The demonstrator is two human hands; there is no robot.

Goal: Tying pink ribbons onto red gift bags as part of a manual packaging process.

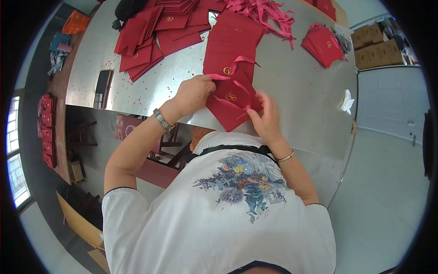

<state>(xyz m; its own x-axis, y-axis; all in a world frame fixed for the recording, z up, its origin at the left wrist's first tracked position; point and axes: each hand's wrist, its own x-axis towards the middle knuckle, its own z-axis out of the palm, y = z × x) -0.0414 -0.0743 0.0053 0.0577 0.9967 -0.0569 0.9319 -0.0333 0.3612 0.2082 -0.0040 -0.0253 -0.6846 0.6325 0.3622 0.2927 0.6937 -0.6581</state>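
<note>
A small red paper bag (226,115) with a gold emblem lies tilted at the near edge of the metal table, pink ribbon handles looped over it. My left hand (195,92) is closed at the bag's upper left, with a pink ribbon (218,76) coming from its fingertips. At the bag's right side my right hand (267,119) grips the edge between thumb and fingers, close to another ribbon end. Beneath and beyond it stretches a row of flat red bags (230,48), overlapping one another.
Loose red bags (175,34) are heaped at the far left, beside tangled pink ribbons (269,13) at the back. A phone (103,89) rests near the left edge. More bags (323,45) and a crumpled white tissue (347,102) lie to the right on the metal table (310,105).
</note>
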